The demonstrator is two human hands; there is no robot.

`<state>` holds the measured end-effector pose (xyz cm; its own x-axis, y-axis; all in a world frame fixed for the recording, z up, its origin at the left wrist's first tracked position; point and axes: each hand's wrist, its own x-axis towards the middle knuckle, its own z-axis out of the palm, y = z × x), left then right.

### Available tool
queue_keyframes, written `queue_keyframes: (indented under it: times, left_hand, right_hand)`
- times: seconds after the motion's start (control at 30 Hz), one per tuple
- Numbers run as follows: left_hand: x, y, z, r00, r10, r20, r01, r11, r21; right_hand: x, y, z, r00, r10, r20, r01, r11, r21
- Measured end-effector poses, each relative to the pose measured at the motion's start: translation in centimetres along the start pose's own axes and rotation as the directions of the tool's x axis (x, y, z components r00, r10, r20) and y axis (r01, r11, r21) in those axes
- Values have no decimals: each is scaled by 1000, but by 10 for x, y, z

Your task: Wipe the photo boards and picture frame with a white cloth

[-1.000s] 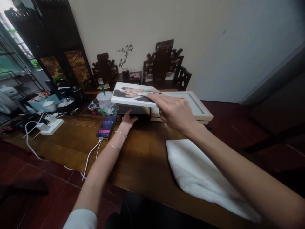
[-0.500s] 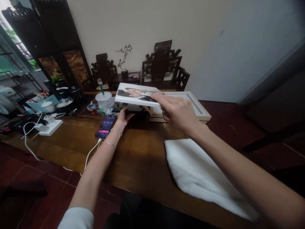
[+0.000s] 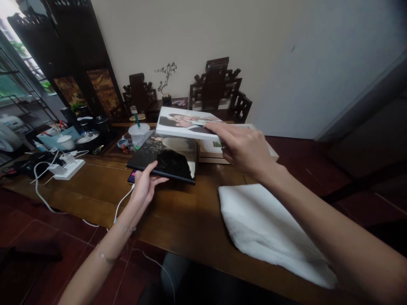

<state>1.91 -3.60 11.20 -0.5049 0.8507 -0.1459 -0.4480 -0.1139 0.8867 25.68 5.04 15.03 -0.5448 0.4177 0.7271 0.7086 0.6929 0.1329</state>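
My left hand [image 3: 144, 186] grips the near edge of a dark photo board [image 3: 165, 156], held tilted just above the wooden table [image 3: 184, 212]. My right hand [image 3: 244, 148] is closed on the near edge of a white photo print [image 3: 187, 123], lifting it above a white frame [image 3: 270, 148] that lies flat behind. The dark board sticks out from under the white print. A phone [image 3: 131, 178] on a white cable peeks out beneath the dark board.
A folded white cloth [image 3: 270, 228] lies on the table at the right. At the left are a plastic cup with a green straw [image 3: 139, 130], a white power strip [image 3: 65, 167] with cables, bowls and clutter. Dark carved chairs [image 3: 216, 91] stand against the wall.
My left hand has drawn the dark photo board out from under the white print toward me; it now covers most of the phone. My right hand keeps the white print raised.
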Motion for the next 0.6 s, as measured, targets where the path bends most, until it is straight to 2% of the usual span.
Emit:
queue_keyframes:
  times: [0.17,0.3,0.43,0.6]
  left_hand:
    - [-71,18,-37,999,-20,-33,22,997,75]
    - [-118,22,-62,986,-84,-142,104,985,137]
    - [-154,17,-80,944,-148,-296,194,972,133]
    - [-182,3,-95,903,-243,-354,295,950,103]
  right_hand:
    - [2,-5,-4,999,-15,29,14,1000,5]
    - [2,-14,-2,998,-42,52,41,999,28]
    - [5,-26,3,992,-63,113,54,995,83]
    - [7,-37,21,977,-67,203,42,991,125]
